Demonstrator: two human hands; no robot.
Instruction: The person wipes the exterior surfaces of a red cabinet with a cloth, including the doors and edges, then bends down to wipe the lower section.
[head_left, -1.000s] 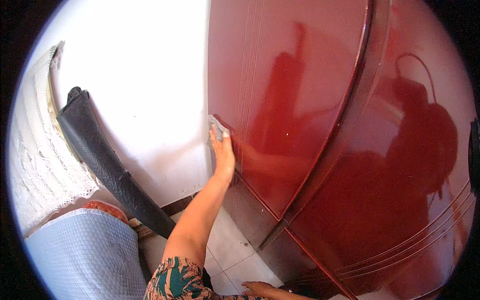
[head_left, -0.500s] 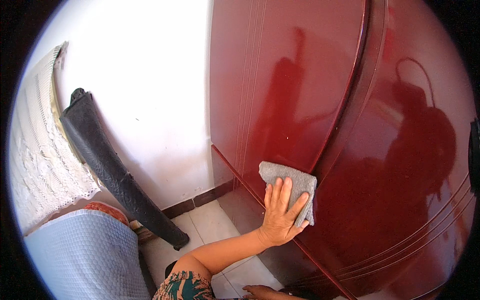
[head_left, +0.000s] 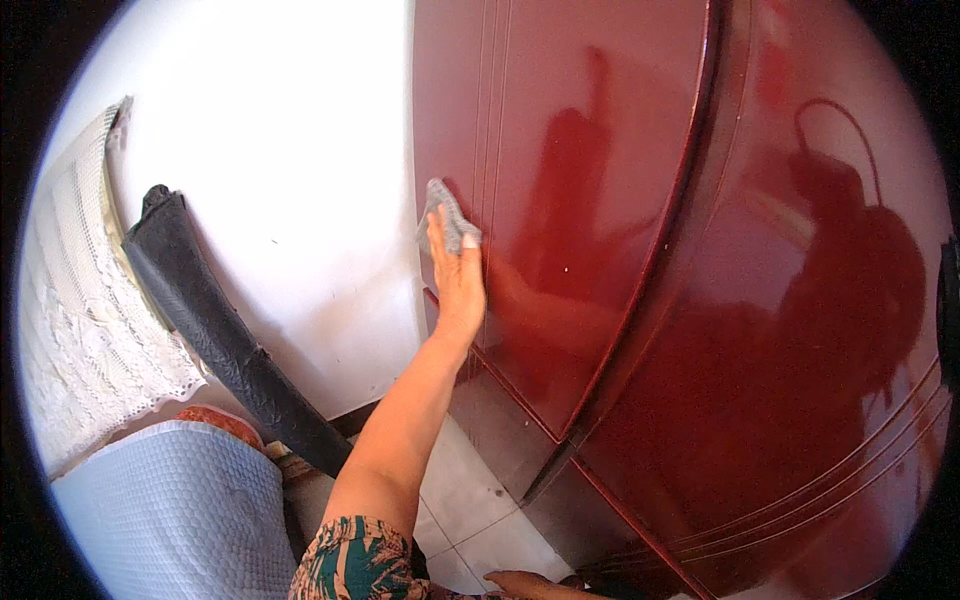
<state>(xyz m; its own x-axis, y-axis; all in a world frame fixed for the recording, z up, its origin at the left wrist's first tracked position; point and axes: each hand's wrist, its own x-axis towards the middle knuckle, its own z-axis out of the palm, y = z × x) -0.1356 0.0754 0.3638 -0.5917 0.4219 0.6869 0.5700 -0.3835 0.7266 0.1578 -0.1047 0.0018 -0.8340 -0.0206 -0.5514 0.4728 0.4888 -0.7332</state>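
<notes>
A crumpled grey cleaning cloth (head_left: 458,226) lies against the left edge of a glossy dark red cabinet door (head_left: 570,300), close to the white wall. My left hand (head_left: 458,285) holds it there, fingers pointing up and pressed over the cloth, the thumb on its right side. The arm stretches up from a patterned sleeve. At the bottom edge, low by the cabinet, only part of my right hand (head_left: 520,583) shows; its fingers look stretched out with nothing visible in them.
A long black wrapped roll (head_left: 215,300) leans against the white wall (head_left: 300,200). To the left are a white lace cloth (head_left: 110,350) and a light blue quilted cover (head_left: 190,500). Pale floor tiles (head_left: 480,490) lie below. A second red door (head_left: 760,400) curves off to the right.
My left hand has carried the grey cloth up and left, from the lower corner of the door to its left edge by the wall. My right hand stays low.
</notes>
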